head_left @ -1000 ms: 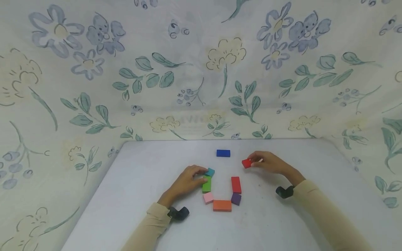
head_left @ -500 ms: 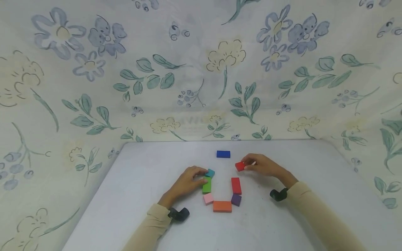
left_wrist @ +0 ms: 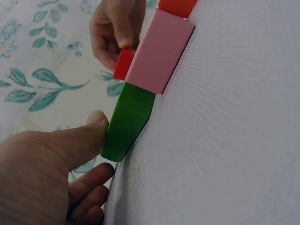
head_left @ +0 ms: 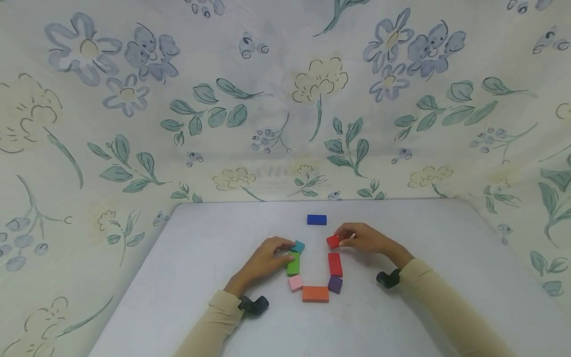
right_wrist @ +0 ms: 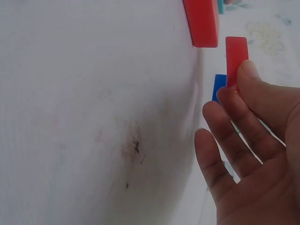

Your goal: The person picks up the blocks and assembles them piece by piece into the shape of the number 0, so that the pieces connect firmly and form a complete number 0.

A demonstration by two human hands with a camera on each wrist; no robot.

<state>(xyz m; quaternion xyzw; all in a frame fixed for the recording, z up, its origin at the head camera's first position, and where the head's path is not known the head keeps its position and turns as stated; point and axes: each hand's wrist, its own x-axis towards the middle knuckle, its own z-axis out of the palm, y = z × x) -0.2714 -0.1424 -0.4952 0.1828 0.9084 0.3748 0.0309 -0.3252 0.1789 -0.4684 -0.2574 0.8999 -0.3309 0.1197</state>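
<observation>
My right hand (head_left: 363, 239) pinches a small red block (head_left: 332, 242) between thumb and fingertips, just beyond the far end of a longer red block (head_left: 335, 266). In the right wrist view, the pinched block (right_wrist: 236, 56) stands out past the fingertips while the other fingers are spread loosely. My left hand (head_left: 266, 257) rests at the left side, its thumb against the green block (head_left: 293, 267) and a fingertip at the small teal block (head_left: 299, 247). The left wrist view shows the thumb touching the green block (left_wrist: 129, 124); the teal block is hidden there.
Pink (head_left: 295, 283), orange (head_left: 315, 294) and purple (head_left: 335, 284) blocks join the green and long red ones in a U shape on the white table (head_left: 200, 233). A blue block (head_left: 316, 219) lies alone farther back. A floral cloth (head_left: 276, 148) hangs behind the table.
My right hand has carried the small red block left and toward me, up to the far end of the long red block. My left hand has stayed in place.
</observation>
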